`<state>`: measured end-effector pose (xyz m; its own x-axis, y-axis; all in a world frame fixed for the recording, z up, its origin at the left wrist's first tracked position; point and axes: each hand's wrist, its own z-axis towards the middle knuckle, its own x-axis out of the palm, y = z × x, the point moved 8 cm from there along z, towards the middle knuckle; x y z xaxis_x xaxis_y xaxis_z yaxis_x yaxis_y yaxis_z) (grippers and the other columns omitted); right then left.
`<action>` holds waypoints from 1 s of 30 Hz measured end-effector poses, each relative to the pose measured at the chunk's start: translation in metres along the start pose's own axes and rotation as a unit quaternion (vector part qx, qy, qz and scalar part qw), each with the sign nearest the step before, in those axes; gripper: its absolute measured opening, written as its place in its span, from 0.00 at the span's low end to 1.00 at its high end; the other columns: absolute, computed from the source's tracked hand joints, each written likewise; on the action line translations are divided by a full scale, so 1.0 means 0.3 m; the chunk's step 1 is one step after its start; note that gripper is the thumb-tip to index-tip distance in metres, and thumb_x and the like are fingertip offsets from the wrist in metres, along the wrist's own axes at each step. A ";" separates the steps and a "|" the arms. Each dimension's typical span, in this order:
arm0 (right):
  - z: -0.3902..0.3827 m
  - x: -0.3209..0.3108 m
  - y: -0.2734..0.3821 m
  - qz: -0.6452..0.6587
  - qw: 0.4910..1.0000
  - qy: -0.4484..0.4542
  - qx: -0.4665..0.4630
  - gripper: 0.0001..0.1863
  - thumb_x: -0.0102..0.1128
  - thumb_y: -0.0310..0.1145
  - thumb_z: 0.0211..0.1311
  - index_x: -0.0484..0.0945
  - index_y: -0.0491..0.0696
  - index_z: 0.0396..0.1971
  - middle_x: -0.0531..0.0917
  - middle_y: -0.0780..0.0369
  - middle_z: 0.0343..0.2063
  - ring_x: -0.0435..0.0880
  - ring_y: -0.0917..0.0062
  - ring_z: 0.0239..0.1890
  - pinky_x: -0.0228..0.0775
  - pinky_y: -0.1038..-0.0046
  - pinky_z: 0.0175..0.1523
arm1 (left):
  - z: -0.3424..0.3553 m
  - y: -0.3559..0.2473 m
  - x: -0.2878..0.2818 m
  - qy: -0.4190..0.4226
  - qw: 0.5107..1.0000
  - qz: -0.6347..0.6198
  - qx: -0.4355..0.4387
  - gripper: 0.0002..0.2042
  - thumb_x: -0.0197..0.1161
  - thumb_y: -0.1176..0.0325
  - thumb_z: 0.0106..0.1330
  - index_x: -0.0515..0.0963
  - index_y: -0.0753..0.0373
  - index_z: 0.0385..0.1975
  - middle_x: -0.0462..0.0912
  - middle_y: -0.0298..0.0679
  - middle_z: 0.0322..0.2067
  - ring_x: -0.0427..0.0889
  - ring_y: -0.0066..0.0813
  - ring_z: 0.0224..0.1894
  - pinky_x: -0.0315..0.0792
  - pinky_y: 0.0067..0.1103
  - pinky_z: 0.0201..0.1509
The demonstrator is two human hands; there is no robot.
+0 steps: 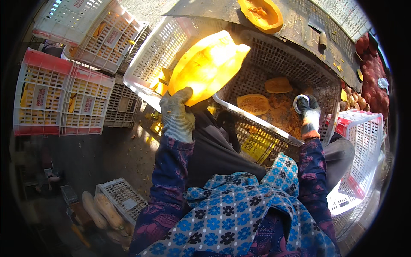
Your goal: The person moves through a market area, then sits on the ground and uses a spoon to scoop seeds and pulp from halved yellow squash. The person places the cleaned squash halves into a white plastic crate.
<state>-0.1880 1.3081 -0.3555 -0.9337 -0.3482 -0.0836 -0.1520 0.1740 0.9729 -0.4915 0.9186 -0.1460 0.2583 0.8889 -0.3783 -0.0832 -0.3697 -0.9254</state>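
Note:
My left hand (176, 113), in a dirty grey-white glove, is closed on the near end of a large orange pumpkin half (207, 68). The piece tilts over a white plastic crate (139, 88) that has orange chunks inside. My right hand (311, 115), gloved too, is closed around a ring-shaped metal scraper (296, 103); its handle is hidden in the fingers. This hand is over a second, dirtier crate (280, 136), where stringy orange pulp (284, 113) lies with two smaller pumpkin pieces, one near (253, 104) and one farther back (278, 85).
Behind the crates, a wooden board (295, 28) bears another hollowed pumpkin half (262, 16) and a wood-handled cleaver (322, 38). Stacked crates (64, 98) stand at left. Whole tan squashes (109, 210) lie at lower left. At right are a white-red crate (364, 141) and red mesh sacks (373, 77).

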 end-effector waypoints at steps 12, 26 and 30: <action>-0.189 -0.128 0.343 0.042 0.993 -0.057 -0.090 0.13 0.59 0.19 0.57 0.78 0.43 0.42 0.83 0.63 0.35 0.79 0.83 0.36 0.74 0.80 0.40 | 0.521 -0.069 0.256 0.050 0.985 0.114 0.119 0.21 0.66 0.75 0.56 0.75 0.66 0.52 0.82 0.44 0.42 0.81 0.27 0.41 0.75 0.18 0.48; -0.293 -0.197 0.452 0.018 0.992 -0.112 0.060 0.14 0.54 0.22 0.54 0.76 0.38 0.42 0.80 0.62 0.32 0.79 0.81 0.32 0.72 0.81 0.37 | 0.169 0.386 1.541 0.391 0.726 0.543 0.157 0.29 0.63 0.55 0.57 0.71 0.63 0.57 0.71 0.49 0.58 0.74 0.40 0.57 0.67 0.27 0.60; -0.270 -0.223 0.460 0.056 0.975 -0.148 0.154 0.17 0.59 0.23 0.52 0.74 0.36 0.44 0.82 0.56 0.34 0.82 0.75 0.33 0.76 0.77 0.38 | 0.167 0.530 1.665 0.402 0.726 0.540 0.137 0.29 0.64 0.57 0.56 0.71 0.65 0.56 0.72 0.48 0.57 0.75 0.39 0.54 0.68 0.26 0.58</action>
<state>-0.1202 1.2810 -0.1981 -0.9958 -0.0386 -0.0829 -0.0912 0.4801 0.8725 -0.4238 1.3174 -0.4833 0.3690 -0.3663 -0.8542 -0.8159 -0.5678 -0.1090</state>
